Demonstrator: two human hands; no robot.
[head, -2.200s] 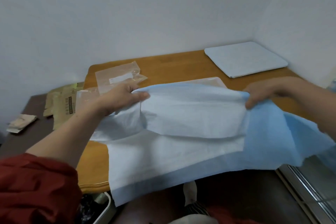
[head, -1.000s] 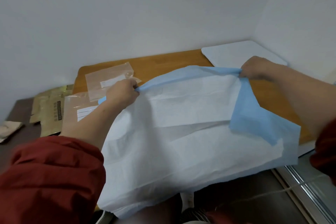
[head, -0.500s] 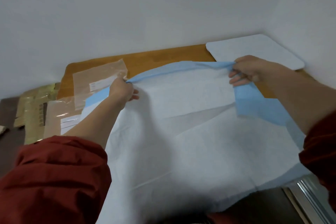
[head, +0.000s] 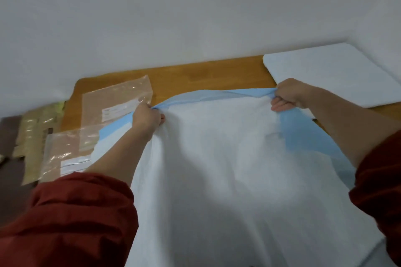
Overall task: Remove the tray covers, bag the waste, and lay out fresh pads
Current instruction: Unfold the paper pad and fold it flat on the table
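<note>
**Fresh pad opened out and drawn toward the wall**

In the last two seconds we had unfolded the large white paper pad with a blue backing (head: 227,158) and carried its far edge forward over the orange-brown wooden table (head: 195,76). Our left hand (head: 147,118) pinched the bunched blue edge, fingers curled round it. Our right hand (head: 288,95) gripped the same edge in a closed fist. Between the two sets of fingers the edge ran taut. Below them the sheet sloped back toward us, white face up, where earlier it had hung half folded. Just beyond the right fingers lay a flat white folded pad stack (head: 336,73). Just outside the left fingers lay clear plastic bags with white labels (head: 117,102). We judged the pad nearly ready to lower flat, though whatever it was to cover was hidden beneath it.
</note>
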